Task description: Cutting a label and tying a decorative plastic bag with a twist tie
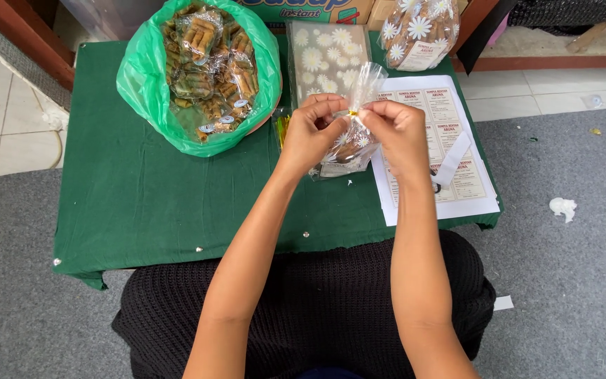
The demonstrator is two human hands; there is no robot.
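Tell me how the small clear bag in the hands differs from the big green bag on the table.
The small clear bag is see-through with white daisy prints; the green bag is plain tinted plastic. The small clear bag is gathered shut at its neck, pinched by the left hand and right hand; the green bag lies wide open. The green bag is far larger, holding many packets. Both hold brown snacks.

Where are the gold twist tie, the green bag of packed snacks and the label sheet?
gold twist tie (352, 112), head view, on its knot.
green bag (145, 84), head view, left wall.
label sheet (468, 184), head view, lower right labels.
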